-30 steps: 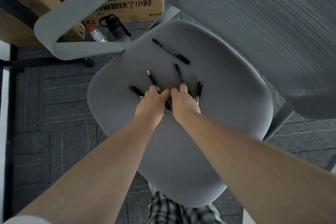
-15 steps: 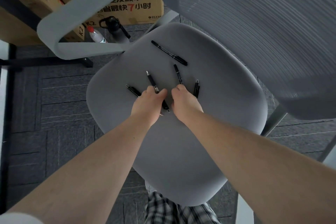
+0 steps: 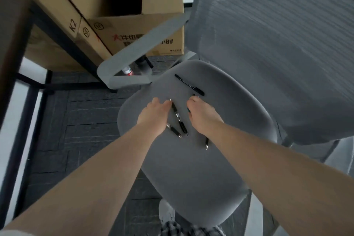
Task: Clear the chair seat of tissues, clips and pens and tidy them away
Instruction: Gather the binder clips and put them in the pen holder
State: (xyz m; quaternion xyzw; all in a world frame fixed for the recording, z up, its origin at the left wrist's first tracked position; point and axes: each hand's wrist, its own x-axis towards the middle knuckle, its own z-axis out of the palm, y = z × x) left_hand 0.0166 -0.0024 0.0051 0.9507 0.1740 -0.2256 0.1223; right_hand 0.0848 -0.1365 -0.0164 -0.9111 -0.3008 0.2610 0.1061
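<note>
Left hand [image 3: 153,115] lies curled on the grey chair seat [image 3: 191,174], fingertips on one black pen [image 3: 179,119], another pen [image 3: 174,130] poking from under the palm. Right hand [image 3: 203,115], fingers bunched, grip unclear; a long pen [image 3: 189,84] lies beyond.

Dark grey carpet tiles [image 3: 90,113]; stacked cardboard boxes [image 3: 122,30]; black desk frame [image 3: 38,84].

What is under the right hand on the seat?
A pen pokes out below the right hand, tip showing. Its upper part is covered; any other pens beneath cannot be seen.
</note>
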